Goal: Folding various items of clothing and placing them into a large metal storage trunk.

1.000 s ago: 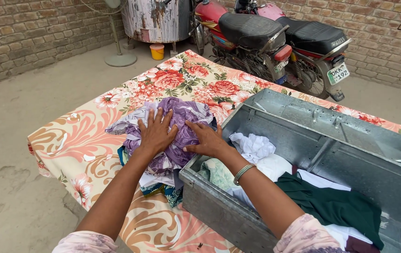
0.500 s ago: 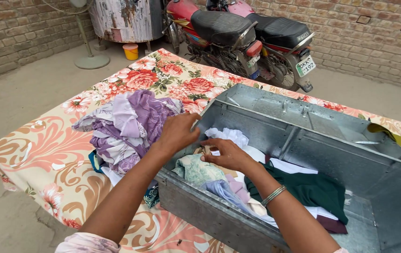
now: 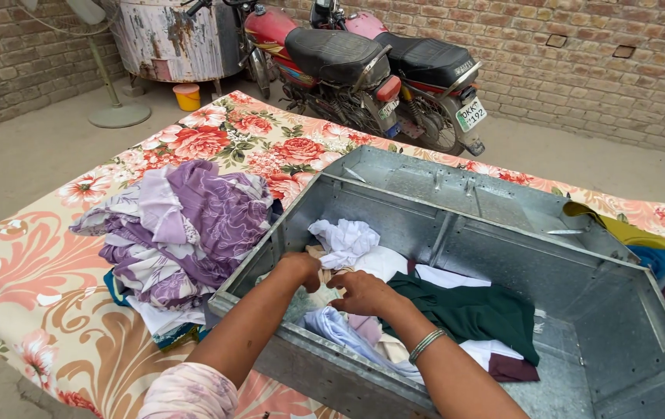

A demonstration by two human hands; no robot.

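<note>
Clothes (image 3: 394, 310): I see them heaped in the near left part of the metal trunk (image 3: 503, 233).
Left fingers (image 3: 313, 268): curled down into the heap inside the trunk; what they grip I cannot tell.
Right fingers (image 3: 340, 283): bent onto the same heap, grip unclear to me.
Right wrist: green bangle (image 3: 425, 344).
Purple pile (image 3: 185, 225): just left of the trunk, on the floral surface (image 3: 45, 256).
Motorcycles (image 3: 363, 66): beyond the trunk.

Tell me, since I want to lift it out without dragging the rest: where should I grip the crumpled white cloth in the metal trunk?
Pinch the crumpled white cloth at its raised, bunched top, coming straight down from above. It sits highest on the pile in the metal trunk, with the trunk wall close behind it and both hands in front, so only the top looks free.
</note>
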